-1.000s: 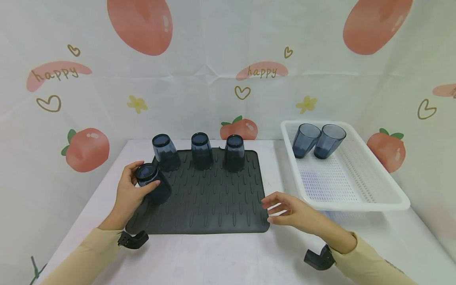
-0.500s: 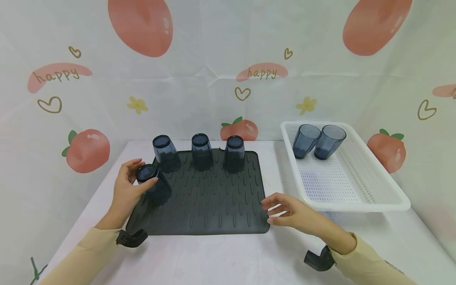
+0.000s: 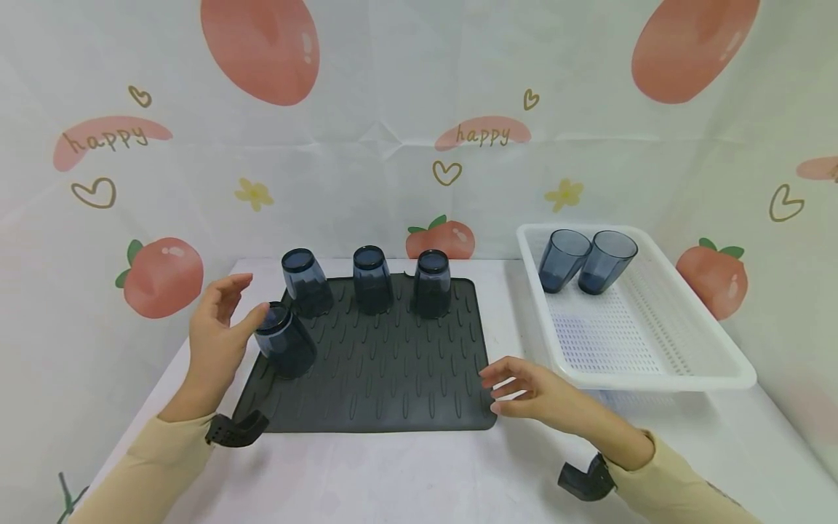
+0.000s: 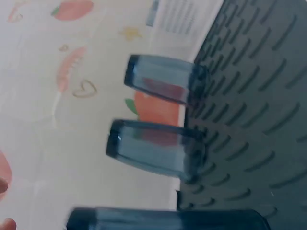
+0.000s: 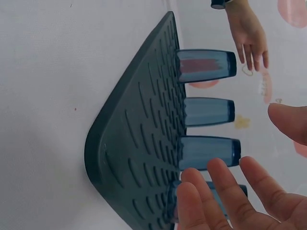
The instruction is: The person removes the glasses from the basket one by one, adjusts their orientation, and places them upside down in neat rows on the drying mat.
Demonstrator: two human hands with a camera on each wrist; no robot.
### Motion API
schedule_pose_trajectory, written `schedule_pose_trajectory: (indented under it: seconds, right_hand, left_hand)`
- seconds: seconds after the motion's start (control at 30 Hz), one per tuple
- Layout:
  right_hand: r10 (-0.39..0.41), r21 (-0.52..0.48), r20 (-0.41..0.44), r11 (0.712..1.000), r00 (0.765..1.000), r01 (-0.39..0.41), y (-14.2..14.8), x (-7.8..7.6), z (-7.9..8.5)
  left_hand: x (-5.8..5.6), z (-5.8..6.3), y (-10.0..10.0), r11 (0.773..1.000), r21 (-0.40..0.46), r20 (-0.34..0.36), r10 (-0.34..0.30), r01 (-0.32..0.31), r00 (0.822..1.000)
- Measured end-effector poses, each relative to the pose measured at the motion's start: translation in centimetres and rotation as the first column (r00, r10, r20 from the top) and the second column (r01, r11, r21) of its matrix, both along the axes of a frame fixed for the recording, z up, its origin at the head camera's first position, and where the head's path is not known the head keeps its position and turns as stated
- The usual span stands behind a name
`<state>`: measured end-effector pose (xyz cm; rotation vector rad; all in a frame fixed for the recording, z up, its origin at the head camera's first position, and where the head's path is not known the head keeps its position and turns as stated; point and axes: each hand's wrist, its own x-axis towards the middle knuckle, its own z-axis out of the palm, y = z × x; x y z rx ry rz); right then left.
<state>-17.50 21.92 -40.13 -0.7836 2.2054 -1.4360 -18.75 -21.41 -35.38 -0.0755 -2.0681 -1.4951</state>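
My left hand hovers at the left end of the black mat, fingers spread, the thumb tip overlapping the top of the nearest blue drinking glass. That glass stands upside down on the mat. Behind it, three more upside-down glasses form a back row: a left glass, a middle glass and a right glass. My right hand holds nothing, fingers loosely bent beside the mat's front right corner. In the right wrist view, its fingers partly cover a glass.
At the right stands a white perforated basket. Two blue glasses, a left one and a right one, lean mouth up at its back left. A printed cloth hangs behind the white table.
My left hand has let go of the nearest glass and moved up and to the left, its fingers opening away. The glass stays on the mat. My right hand stays put.
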Motion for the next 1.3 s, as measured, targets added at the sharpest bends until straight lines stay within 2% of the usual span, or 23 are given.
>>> schedule_pose_trajectory:
  seconds: [0.13, 0.3, 0.47, 0.7, 0.87, 1.03, 1.3]
  right_hand:
    - [0.004, -0.006, 0.003, 1.0, 1.0, -0.004, 0.0, 0.0, 0.0]
    - [0.001, -0.007, 0.008, 1.0, 1.0, -0.001, -0.1, 0.0, 0.1]
    - [0.002, -0.007, 0.002, 1.0, 1.0, -0.002, -0.1, 0.0, 0.1]
    - [-0.009, 0.004, 0.007, 1.0, 1.0, 0.009, -0.1, 0.0, 0.0]
    - [-0.01, 0.008, 0.003, 1.0, 1.0, 0.01, 0.0, 0.2, 0.2]
    - [-0.012, 0.005, 0.001, 1.0, 1.0, 0.012, -0.1, 0.3, 0.4]
    - [-0.014, 0.008, -0.001, 1.0, 1.0, 0.014, -0.2, 0.4, 0.5]
  left_hand:
    - [0.9, 1.4, 1.4, 0.999, -0.005, -0.026, -0.04, 0.04, 0.999]
    - [1.3, 1.9, 2.8, 0.99, -0.05, -0.042, -0.133, 0.131, 0.99]
    - [1.2, 1.2, 4.0, 0.963, -0.071, -0.04, -0.262, 0.259, 0.964]
    - [0.8, -1.3, 5.5, 0.909, -0.072, 0.032, -0.409, 0.411, 0.912]
    - [1.1, -2.6, 7.0, 0.859, -0.077, 0.104, -0.498, 0.506, 0.861]
    - [1.1, -4.0, 7.9, 0.792, -0.063, 0.163, -0.592, 0.607, 0.789]
    - [1.3, -5.1, 8.8, 0.712, -0.079, 0.326, -0.642, 0.697, 0.693]
